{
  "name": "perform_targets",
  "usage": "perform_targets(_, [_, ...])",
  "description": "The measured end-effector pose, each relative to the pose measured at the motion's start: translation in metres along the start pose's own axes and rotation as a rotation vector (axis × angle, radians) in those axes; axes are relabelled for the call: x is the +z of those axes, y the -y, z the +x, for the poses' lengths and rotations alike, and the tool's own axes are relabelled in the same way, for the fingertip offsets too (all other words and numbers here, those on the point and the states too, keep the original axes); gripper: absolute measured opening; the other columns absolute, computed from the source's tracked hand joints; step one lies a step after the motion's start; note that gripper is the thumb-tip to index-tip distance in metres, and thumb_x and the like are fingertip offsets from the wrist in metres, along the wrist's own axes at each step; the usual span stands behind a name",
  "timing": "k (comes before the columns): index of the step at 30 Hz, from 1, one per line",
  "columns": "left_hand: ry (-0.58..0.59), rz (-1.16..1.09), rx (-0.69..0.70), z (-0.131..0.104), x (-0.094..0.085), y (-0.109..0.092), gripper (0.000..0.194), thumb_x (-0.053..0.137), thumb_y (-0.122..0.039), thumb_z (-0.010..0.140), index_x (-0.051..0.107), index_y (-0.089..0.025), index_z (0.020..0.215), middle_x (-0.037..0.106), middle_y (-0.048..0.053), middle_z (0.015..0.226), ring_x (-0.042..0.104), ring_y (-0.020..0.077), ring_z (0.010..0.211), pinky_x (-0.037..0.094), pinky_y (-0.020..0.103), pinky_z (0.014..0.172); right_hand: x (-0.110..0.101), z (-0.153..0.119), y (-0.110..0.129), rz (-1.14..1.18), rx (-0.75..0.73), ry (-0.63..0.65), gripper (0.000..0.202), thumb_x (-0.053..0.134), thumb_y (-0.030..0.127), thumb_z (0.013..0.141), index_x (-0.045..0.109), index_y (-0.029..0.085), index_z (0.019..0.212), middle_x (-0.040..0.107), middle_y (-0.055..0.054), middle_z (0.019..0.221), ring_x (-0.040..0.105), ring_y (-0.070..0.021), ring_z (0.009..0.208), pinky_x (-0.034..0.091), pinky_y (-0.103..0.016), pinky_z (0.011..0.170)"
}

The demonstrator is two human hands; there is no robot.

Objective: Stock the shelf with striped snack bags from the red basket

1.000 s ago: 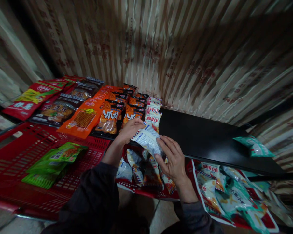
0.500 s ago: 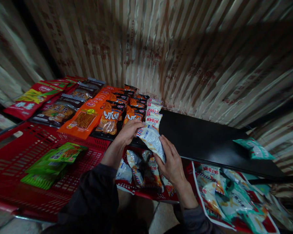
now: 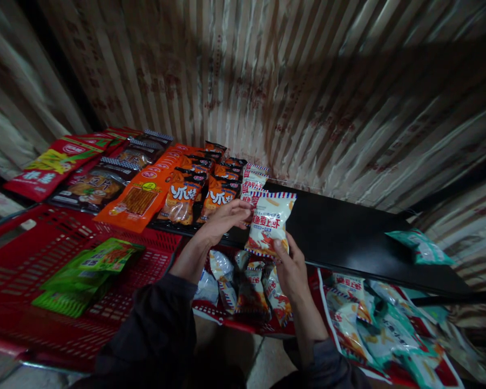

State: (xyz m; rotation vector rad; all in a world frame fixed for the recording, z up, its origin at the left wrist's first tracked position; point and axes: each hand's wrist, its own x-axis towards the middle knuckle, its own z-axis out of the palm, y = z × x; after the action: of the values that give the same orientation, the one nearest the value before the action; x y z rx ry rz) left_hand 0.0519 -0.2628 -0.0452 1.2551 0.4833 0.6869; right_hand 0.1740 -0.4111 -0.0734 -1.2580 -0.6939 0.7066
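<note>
A white snack bag point(image 3: 269, 224) with red print and striped ends faces me upright above the front edge of the black shelf point(image 3: 332, 227). My right hand point(image 3: 291, 265) grips its lower right corner between thumb and fingers. My left hand point(image 3: 227, 219) is beside the bag's left edge, fingers extended and apart; whether the fingertips touch the bag is unclear. Behind the held bag, similar white bags point(image 3: 254, 178) lie in a row on the shelf. Left of them are orange-and-black bags point(image 3: 181, 200).
Flat orange point(image 3: 137, 201), dark point(image 3: 95, 183) and red point(image 3: 59, 162) packs fill the shelf's left. A teal bag point(image 3: 423, 247) lies at its right end. Below stand a red basket point(image 3: 8, 270) with green packs point(image 3: 89, 267) and containers of white point(image 3: 253, 294) and teal bags point(image 3: 397, 329).
The held bag has been turned over and upright, its printed front now showing. My left hand has let go of its top end and opened.
</note>
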Motion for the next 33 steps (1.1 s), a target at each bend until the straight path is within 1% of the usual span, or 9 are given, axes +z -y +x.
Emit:
perform_targets(3, [0.005, 0.013, 0.013, 0.000, 0.003, 0.003, 0.033, 0.075, -0.037, 0.070, 0.063, -0.019, 0.095, 0.066, 0.003, 0.088, 0.062, 0.0137, 0.084, 0.048, 0.025, 0.070, 0.003, 0.001, 0.000, 0.140, 0.094, -0.030, 0.042, 0.073, 0.047, 0.073, 0.067, 0.021, 0.105, 0.073, -0.007, 0.103, 0.069, -0.0218, 0.090, 0.056, -0.035, 0.078])
perform_targets(7, [-0.015, -0.022, 0.019, 0.001, 0.007, 0.005, 0.036, 0.078, -0.037, 0.068, 0.061, -0.018, 0.094, 0.066, 0.001, 0.085, 0.062, 0.0128, 0.080, 0.047, 0.025, 0.071, 0.004, 0.001, 0.003, 0.205, 0.155, -0.022, 0.035, 0.076, 0.047, 0.069, 0.068, 0.022, 0.092, 0.073, -0.004, 0.095, 0.070, -0.0201, 0.084, 0.057, -0.031, 0.070])
perform_targets(10, [-0.033, -0.026, 0.021, 0.001, 0.009, 0.005, 0.039, 0.079, -0.041, 0.066, 0.060, -0.018, 0.091, 0.066, 0.000, 0.083, 0.061, 0.0122, 0.078, 0.047, 0.024, 0.069, 0.003, 0.002, 0.003, 0.198, 0.160, 0.010, 0.038, 0.075, 0.046, 0.070, 0.068, 0.023, 0.098, 0.073, -0.005, 0.099, 0.070, -0.0211, 0.087, 0.057, -0.031, 0.070])
perform_targets(14, [-0.072, -0.042, 0.025, 0.002, 0.011, 0.006, 0.041, 0.079, -0.045, 0.064, 0.059, -0.017, 0.087, 0.065, 0.000, 0.079, 0.061, 0.0119, 0.075, 0.047, 0.024, 0.067, 0.002, 0.004, -0.003, 0.184, 0.155, 0.000, 0.044, 0.074, 0.042, 0.072, 0.062, 0.026, 0.111, 0.071, -0.004, 0.109, 0.069, -0.0207, 0.093, 0.057, -0.031, 0.072])
perform_targets(20, [-0.150, -0.048, 0.027, 0.004, 0.013, 0.009, 0.045, 0.078, -0.048, 0.064, 0.057, -0.018, 0.089, 0.065, 0.000, 0.077, 0.061, 0.0125, 0.073, 0.047, 0.023, 0.063, 0.001, 0.005, -0.010, 0.185, 0.207, 0.030, 0.047, 0.074, 0.041, 0.072, 0.061, 0.025, 0.115, 0.071, -0.004, 0.110, 0.068, -0.0203, 0.091, 0.057, -0.033, 0.074])
perform_targets(23, [-0.131, -0.043, 0.022, 0.004, 0.013, 0.010, 0.048, 0.078, -0.050, 0.063, 0.057, -0.018, 0.092, 0.066, 0.001, 0.079, 0.062, 0.0135, 0.075, 0.047, 0.024, 0.064, 0.001, 0.005, -0.010, 0.202, 0.229, 0.068, 0.044, 0.075, 0.040, 0.072, 0.063, 0.024, 0.112, 0.072, -0.004, 0.104, 0.068, -0.0188, 0.086, 0.057, -0.031, 0.072])
perform_targets(28, [-0.061, 0.036, -0.064, 0.004, 0.014, 0.011, 0.056, 0.081, -0.050, 0.059, 0.059, -0.015, 0.097, 0.068, 0.003, 0.089, 0.063, 0.0156, 0.083, 0.047, 0.025, 0.069, 0.003, 0.006, -0.009, 0.234, 0.215, 0.043, 0.040, 0.076, 0.040, 0.070, 0.065, 0.025, 0.106, 0.073, -0.002, 0.099, 0.068, -0.0184, 0.082, 0.056, -0.029, 0.070])
perform_targets(30, [-0.028, 0.058, -0.074, 0.004, 0.015, 0.013, 0.053, 0.081, -0.049, 0.060, 0.060, -0.014, 0.094, 0.068, 0.004, 0.091, 0.063, 0.0155, 0.084, 0.048, 0.025, 0.071, 0.003, 0.008, -0.009, 0.239, 0.199, 0.032, 0.039, 0.077, 0.040, 0.070, 0.065, 0.025, 0.104, 0.073, -0.001, 0.097, 0.068, -0.0182, 0.081, 0.055, -0.029, 0.070])
perform_targets(33, [0.006, 0.047, -0.032, 0.004, 0.020, 0.019, 0.046, 0.078, -0.047, 0.064, 0.061, -0.014, 0.091, 0.068, 0.004, 0.091, 0.063, 0.0154, 0.085, 0.048, 0.027, 0.076, -0.001, 0.011, -0.010, 0.188, 0.163, 0.026, 0.038, 0.074, 0.042, 0.073, 0.065, 0.025, 0.105, 0.073, -0.001, 0.099, 0.068, -0.0187, 0.084, 0.054, -0.030, 0.075])
